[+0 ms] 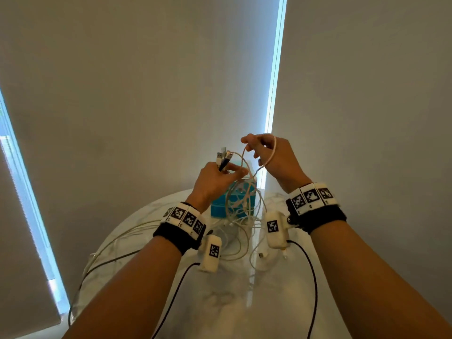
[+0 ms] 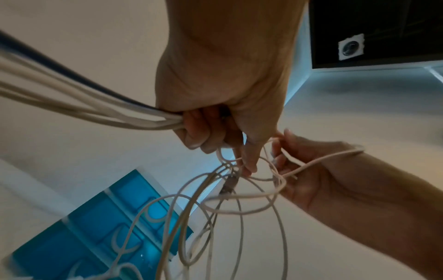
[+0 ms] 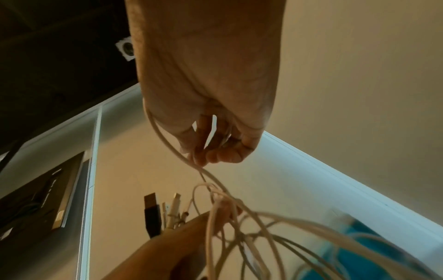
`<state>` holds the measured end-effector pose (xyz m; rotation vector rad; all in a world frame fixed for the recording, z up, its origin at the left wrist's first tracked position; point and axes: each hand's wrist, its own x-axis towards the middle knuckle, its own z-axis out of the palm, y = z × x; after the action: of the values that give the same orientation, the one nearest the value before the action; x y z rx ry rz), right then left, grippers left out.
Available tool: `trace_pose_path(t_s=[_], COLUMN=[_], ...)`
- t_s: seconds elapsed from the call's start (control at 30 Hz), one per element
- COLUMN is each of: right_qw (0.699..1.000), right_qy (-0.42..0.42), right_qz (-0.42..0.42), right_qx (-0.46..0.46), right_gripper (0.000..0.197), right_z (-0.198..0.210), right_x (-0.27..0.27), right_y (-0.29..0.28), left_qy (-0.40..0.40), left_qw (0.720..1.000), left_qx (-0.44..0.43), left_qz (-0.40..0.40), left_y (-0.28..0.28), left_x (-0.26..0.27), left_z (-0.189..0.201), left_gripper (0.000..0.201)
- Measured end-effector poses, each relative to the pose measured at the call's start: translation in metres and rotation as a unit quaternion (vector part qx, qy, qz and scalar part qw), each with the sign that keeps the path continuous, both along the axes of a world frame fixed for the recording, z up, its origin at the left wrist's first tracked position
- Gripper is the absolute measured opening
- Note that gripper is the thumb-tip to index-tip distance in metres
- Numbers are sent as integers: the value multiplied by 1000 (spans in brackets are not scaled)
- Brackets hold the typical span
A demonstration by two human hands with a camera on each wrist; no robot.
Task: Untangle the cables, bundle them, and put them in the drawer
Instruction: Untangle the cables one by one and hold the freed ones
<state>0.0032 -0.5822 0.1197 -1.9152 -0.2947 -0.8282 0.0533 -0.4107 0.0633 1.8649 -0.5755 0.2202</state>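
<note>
Both forearms raised over marble table (image 1: 281,302); L hand (image 1: 215,178) fingers clamped round bunched cable plugs (image 1: 223,159); R hand (image 1: 274,156) pinches one white cable (image 1: 269,157) loop; tangle (image 1: 242,206) hangs before blue drawer box (image 1: 220,209).

I count two hands, the left hand (image 1: 215,178) and the right hand (image 1: 270,157); one blue drawer unit (image 1: 220,209); one round table (image 1: 151,231). The tangled cables (image 1: 241,209) overlap too much to count.
</note>
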Motion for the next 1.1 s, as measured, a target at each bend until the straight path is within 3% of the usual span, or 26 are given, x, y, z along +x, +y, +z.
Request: trace_pose_path(t_s=[0.1,0.17,0.27,0.33,0.4,0.5,0.57,0.63,0.7,0.77,0.83,0.9,0.97,1.1], right_qw=[989,973,971,973,956,909,936,982,988,984,990,987,978,961], right_qy=[125,218,234,222,223,246,203,120,135,168,136,117,148,192], right_qz=[15,39,49,10,-63,-177,-174,-127,-26,13,-34,-110,-140,-166], right_qx=[83,58,13,-66,-181,-286,-230,-76,66,65,-6,-15,47,112], right_gripper=[45,51,37,30,28,22,36,44,67,77,58,47,43,43], right_z=[-43,-80,-113,-119,-123,-129,-118,-89,-53,-26,-16,-18,-27,-40], right_x=[-1,-4,-3,3,8,14,12,3,-5,-11,-11,-2,7,14], right_y=[5,13,10,-2,-18,-39,-39,-25,-4,10,12,-4,-29,-60], left_qy=[27,39,38,55,76,74,57,22,-31,-66,-45,2,29,36], left_qw=[997,994,987,963,939,946,970,987,994,988,988,992,996,987], left_qx=[-71,-90,-133,-234,-314,-304,-219,-125,-10,96,137,130,84,-129], left_qz=[24,42,84,123,119,89,91,100,103,97,48,4,10,93], left_y=[5,6,10,19,32,43,42,39,35,30,28,36,54,98], left_x=[8,10,13,16,19,18,11,8,5,3,-2,-4,-2,0], left_z=[-5,-6,-6,0,11,22,25,21,15,9,7,11,21,39], left_gripper=[25,31,25,19,22,29,26,23,25,29,31,39,43,46])
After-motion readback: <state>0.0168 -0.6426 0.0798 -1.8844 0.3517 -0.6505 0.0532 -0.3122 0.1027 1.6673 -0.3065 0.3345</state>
